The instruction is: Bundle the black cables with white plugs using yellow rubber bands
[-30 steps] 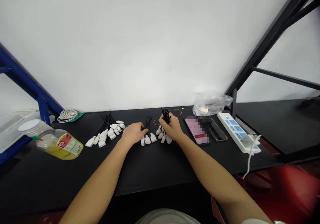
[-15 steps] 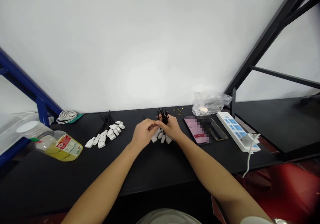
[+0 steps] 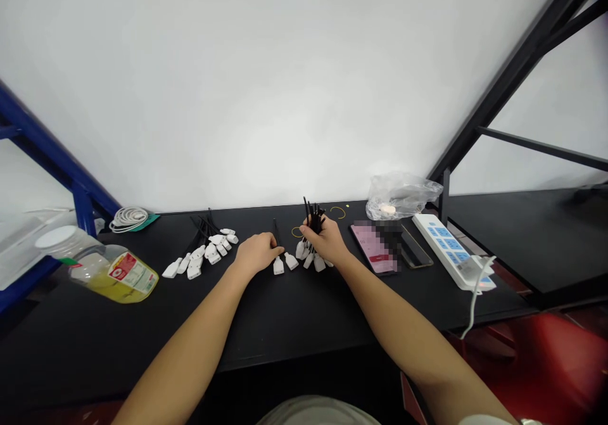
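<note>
Gathering looks partial: a cable bundle [image 3: 316, 220] is clasped by fingers of the right hand [image 3: 327, 238], two cables [image 3: 278, 265] and a pile [image 3: 211, 253] are left, any pinch by the left hand [image 3: 258, 252] being unclear.

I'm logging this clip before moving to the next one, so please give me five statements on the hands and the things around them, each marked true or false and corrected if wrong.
1. The right hand holds a bunch of white connectors with black wires. True.
2. The left hand is resting on the power strip. False: its fingers are at a loose white connector, and the strip is far to the right.
3. A pink-screened phone lies between the right hand and the power strip. True.
4. The jar with the white lid stands beside the clear plastic bag. False: the jar is at the left, the bag at the right.
5. The coiled white cable lies near the wall. True.
</note>
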`<state>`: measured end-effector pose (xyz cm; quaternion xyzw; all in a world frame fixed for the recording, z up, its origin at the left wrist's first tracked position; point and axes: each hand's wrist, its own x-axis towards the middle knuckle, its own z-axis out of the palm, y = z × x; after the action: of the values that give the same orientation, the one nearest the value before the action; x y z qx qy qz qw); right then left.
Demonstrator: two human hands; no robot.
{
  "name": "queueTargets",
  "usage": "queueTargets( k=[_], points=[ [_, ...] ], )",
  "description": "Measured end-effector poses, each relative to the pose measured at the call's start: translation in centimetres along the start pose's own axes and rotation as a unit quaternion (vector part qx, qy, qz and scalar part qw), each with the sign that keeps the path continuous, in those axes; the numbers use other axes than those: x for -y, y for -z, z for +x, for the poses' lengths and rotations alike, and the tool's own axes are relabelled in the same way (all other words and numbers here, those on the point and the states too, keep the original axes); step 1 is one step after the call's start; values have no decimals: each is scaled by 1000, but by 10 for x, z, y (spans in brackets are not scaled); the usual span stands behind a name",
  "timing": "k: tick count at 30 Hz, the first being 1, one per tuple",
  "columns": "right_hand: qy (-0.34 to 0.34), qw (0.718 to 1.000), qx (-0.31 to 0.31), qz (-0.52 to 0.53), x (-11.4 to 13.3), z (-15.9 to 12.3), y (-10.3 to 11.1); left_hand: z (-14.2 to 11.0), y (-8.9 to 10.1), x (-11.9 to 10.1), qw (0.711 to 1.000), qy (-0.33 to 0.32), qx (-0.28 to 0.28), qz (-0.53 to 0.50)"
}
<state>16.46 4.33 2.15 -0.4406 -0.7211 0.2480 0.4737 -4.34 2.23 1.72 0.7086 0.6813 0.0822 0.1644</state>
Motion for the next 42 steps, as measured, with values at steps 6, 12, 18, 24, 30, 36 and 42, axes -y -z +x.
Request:
queueTargets(
  k=[6,12,18,24,30,36,42],
  points=[
    [-1,999,31,11,-5,0,-1,0,2,1,1000,6,-12,13],
    [-2,999,43,24,-4,0,0,-2,8,0,984,-5,-139,-112],
    [-2,997,59,50,-2,0,0,-12,-12,-27,929,-142,-219,-264],
    [29,999,1,-18,1,-1,2,-6,-18,-27,938,-126,-192,-259],
    [-7,998,-62,-9,-6,2,2,-1,-10,-13,994,-44,-33,-93],
    [-37,999,-13,17,-7,4,2,-5,-13,-20,999,-27,1,-41],
    [-8,1000,4,10,-10,3,3,-2,-7,-15,1000,3,10,-6]
  ],
)
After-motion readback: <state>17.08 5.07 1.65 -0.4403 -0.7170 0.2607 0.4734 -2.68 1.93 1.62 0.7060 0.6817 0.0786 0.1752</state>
